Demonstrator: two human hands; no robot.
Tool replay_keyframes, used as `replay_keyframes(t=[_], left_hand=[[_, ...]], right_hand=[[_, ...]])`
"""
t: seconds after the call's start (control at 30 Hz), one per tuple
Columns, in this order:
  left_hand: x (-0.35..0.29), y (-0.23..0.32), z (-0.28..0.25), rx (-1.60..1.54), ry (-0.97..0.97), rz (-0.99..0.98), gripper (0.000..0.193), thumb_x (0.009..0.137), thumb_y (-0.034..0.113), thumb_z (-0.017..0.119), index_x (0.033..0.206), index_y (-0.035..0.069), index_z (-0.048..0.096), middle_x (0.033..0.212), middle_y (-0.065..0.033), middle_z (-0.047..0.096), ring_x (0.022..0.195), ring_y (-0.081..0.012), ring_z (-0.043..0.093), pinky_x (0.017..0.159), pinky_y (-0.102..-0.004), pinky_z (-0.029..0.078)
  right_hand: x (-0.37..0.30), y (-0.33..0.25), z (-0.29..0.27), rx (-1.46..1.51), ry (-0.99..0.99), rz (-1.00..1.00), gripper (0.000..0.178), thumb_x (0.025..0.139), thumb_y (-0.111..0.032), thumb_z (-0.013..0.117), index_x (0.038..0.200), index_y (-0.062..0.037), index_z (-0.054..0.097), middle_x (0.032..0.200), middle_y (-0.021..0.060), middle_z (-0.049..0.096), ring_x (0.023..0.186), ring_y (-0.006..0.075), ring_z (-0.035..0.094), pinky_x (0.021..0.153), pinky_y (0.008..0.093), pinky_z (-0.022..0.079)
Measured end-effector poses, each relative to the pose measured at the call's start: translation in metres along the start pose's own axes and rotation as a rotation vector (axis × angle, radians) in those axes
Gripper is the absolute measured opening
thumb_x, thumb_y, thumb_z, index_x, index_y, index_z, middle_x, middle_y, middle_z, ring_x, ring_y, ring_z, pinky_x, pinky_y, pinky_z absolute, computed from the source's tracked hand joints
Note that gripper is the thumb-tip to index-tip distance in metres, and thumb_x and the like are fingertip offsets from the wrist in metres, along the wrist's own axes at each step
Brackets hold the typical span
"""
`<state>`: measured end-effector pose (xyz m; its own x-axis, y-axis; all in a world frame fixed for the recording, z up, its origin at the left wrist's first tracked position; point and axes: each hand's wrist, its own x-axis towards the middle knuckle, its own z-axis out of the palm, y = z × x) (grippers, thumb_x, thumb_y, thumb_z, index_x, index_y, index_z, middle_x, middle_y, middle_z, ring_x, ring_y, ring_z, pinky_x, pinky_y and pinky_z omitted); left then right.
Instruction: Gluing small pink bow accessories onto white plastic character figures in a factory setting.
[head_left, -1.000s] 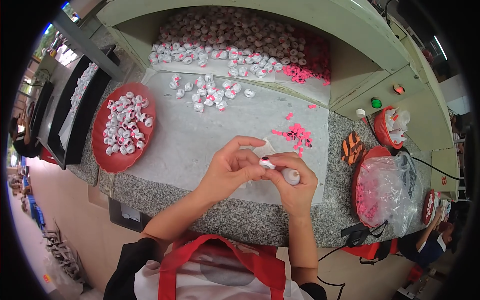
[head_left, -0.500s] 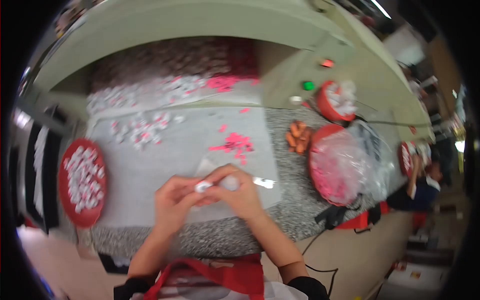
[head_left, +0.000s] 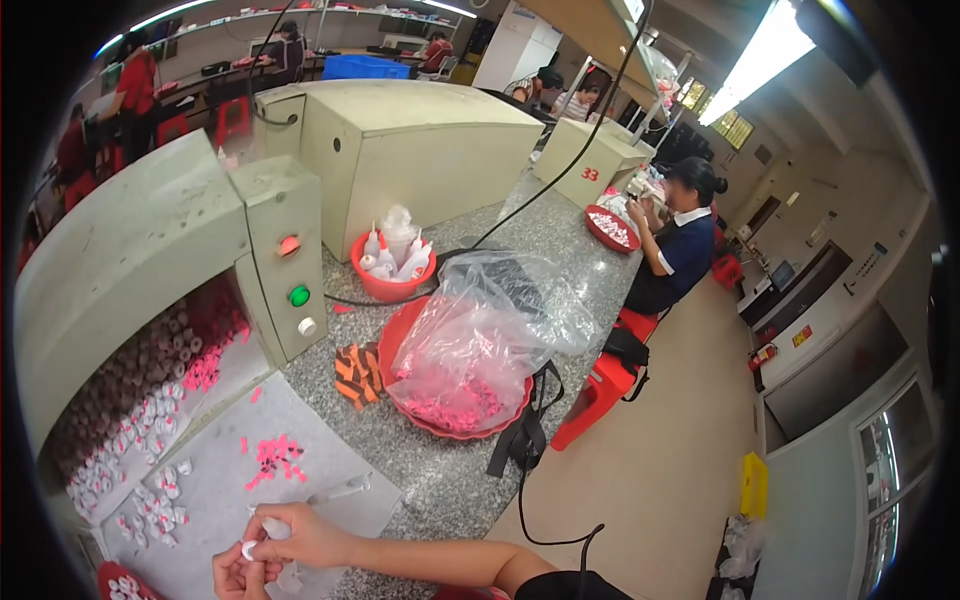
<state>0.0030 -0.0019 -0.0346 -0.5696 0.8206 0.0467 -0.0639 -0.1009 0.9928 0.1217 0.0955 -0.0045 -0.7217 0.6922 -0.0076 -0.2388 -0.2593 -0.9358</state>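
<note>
at the near edge of the view both hands meet over a pale grey mat (head_left: 215,480). the left hand (head_left: 238,572) is curled, its fingertips pinching a small white ring-shaped cap (head_left: 248,549) with a dark hollow in its middle. the right hand (head_left: 305,537) is closed around a small white tube-like piece (head_left: 275,527), which juts out toward the left from between its thumb and fingers. the cap sits just below and left of that white piece, touching or nearly touching it; the exact join is too small to tell.

just beyond the hands, a thin clear tool (head_left: 345,489) lies on the mat. further on, a scatter of pink bits (head_left: 272,455) lies up from the right hand, and loose white caps (head_left: 160,495) lie up and left of the left hand. farther to the right of the grip stands a red tray (head_left: 415,335) holding a clear plastic bag (head_left: 480,320) with pink pieces in its bottom. beyond that, a red tub (head_left: 385,285) of white squeeze bottles stands by a beige machine housing (head_left: 130,260).
</note>
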Motion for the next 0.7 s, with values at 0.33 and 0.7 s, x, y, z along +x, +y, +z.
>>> replay_keyframes(t=[0.33,0.7], left_hand=[[0.003,-0.009,-0.011,0.037,-0.093,-0.113,0.016,0.079,-0.004,0.052,0.095,-0.004,0.051,0.092,-0.0134,0.058,0.078,-0.0159,0.057,0.069,-0.0257,0.049],[0.001,0.002,0.013,-0.069,-0.057,-0.004,0.017,0.081,0.004,0.053,0.098,-0.001,0.049,0.074,-0.0071,0.059,0.054,-0.0093,0.055,0.047,-0.0158,0.042]], right_hand=[[0.003,0.001,-0.005,0.010,-0.055,0.052,0.015,0.076,-0.011,0.062,0.082,-0.0015,0.052,0.069,0.0003,0.053,0.054,0.0036,0.049,0.045,0.0174,0.040],[0.002,0.012,-0.012,-0.003,-0.044,0.067,0.015,0.077,-0.013,0.062,0.084,-0.0034,0.053,0.067,-0.0013,0.053,0.053,0.0031,0.048,0.044,0.0174,0.039]])
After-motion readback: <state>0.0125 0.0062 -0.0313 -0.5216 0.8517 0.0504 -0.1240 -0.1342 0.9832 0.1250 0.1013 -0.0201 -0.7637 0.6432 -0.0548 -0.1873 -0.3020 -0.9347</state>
